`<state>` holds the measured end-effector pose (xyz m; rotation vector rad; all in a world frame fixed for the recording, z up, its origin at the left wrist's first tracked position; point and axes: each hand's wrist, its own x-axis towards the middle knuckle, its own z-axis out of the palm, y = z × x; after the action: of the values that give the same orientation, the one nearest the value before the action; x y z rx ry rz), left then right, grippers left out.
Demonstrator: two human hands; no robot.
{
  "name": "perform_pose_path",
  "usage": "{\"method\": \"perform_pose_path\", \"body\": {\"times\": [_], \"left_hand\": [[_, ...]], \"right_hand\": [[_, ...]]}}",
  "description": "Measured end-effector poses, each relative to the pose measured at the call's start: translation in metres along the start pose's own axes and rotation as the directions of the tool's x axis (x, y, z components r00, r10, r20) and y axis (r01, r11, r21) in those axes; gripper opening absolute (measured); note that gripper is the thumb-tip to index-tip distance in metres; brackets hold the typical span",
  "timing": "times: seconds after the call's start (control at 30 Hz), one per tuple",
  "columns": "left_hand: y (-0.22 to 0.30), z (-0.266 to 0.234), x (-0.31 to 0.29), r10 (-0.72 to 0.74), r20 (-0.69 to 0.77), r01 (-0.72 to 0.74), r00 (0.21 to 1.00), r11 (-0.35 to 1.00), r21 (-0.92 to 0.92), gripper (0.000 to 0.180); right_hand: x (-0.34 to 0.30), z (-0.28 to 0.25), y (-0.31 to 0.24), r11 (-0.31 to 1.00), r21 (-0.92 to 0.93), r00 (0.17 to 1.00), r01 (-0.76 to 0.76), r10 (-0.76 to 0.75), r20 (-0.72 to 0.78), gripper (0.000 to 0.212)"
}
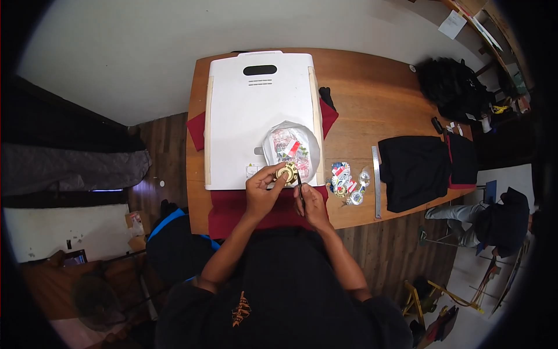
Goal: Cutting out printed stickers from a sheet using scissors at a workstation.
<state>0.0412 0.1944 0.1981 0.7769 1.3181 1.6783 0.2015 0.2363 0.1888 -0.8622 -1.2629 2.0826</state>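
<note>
In my left hand (264, 187) is a round gold-and-black printed cutout (286, 173), pinched between thumb and fingers. My right hand (314, 205) is closed on a pair of dark scissors (299, 191), whose slim blades point up along the cutout's right edge. Just beyond both hands lies a round white bag (312, 146) with a raised rim, holding printed pieces in red, white and green. Right of my right hand, a pile of small printed cutouts (339, 173) lies loose on the table.
Under the bag is a large white board (232, 116) with a slot near its far end. Dark red cloth (226, 212) shows beneath it. On the wooden table (360, 93) lie a metal ruler (376, 180) and folded black fabric (412, 171). Another person (505, 224) sits far right.
</note>
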Motion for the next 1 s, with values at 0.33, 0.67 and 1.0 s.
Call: {"method": "perform_pose_path", "body": {"times": [0.33, 0.67, 1.0], "left_hand": [[0.0021, 0.0013, 0.0, -0.033, -0.036, 0.033, 0.999, 0.999, -0.006, 0.029], [0.0066, 0.0028, 0.0001, -0.041, -0.054, 0.041, 0.998, 0.999, 0.001, 0.028], [0.0048, 0.0029, 0.0005, 0.017, -0.041, -0.016, 0.999, 1.0, 0.016, 0.028]], "right_hand": [[-0.0025, 0.0006, 0.0032, 0.999, 0.032, 1.0, 0.0, 0.0, -0.016, 0.043], [-0.0066, 0.007, 0.007, 0.998, 0.059, 1.0, -0.018, 0.019, -0.017, 0.042], [-0.0059, 0.0072, 0.0077, 0.997, 0.08, 1.0, -0.006, 0.008, -0.024, 0.04]]}}
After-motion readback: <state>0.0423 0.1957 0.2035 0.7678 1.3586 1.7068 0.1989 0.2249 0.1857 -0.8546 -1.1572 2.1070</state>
